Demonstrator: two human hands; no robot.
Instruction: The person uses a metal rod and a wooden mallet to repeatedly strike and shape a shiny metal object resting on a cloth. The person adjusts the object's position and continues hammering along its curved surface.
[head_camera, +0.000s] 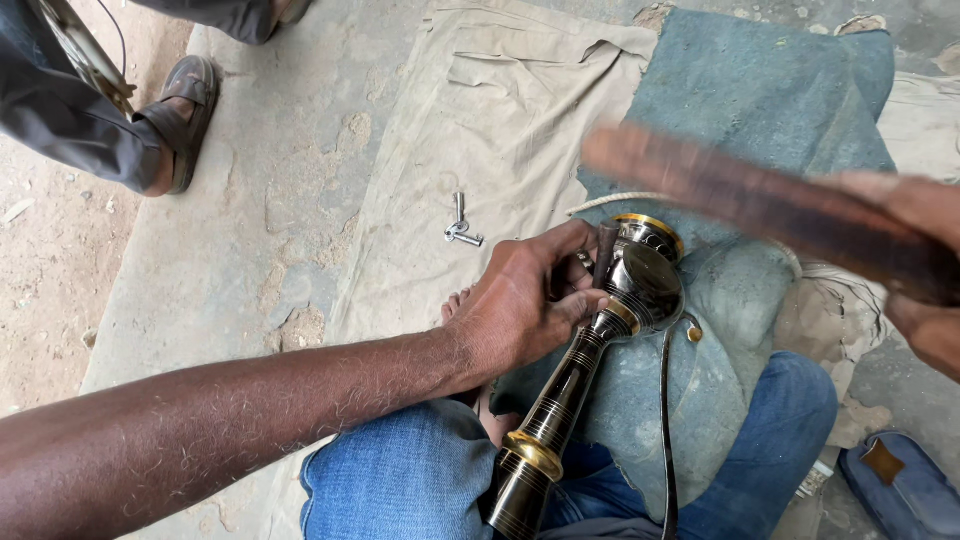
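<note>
My left hand (525, 300) grips the neck of a dark polished horn-shaped piece (570, 390) with brass rings, which lies across my lap and a blue cloth pad. Its fingers also pinch a short dark metal punch (605, 250) standing upright on the piece's rounded head (648, 280). My right hand (925, 270) at the right edge is shut on a brown wooden stick (740, 195), blurred with motion and raised above the head of the piece. A thin black strap (665, 420) hangs from the piece.
Two small metal bolts (460, 230) lie on a beige cloth (470, 120) spread over the concrete floor. A blue cloth (760, 80) lies behind. Another person's sandalled foot (185, 110) stands at the upper left. A dark sandal (900, 485) lies at the lower right.
</note>
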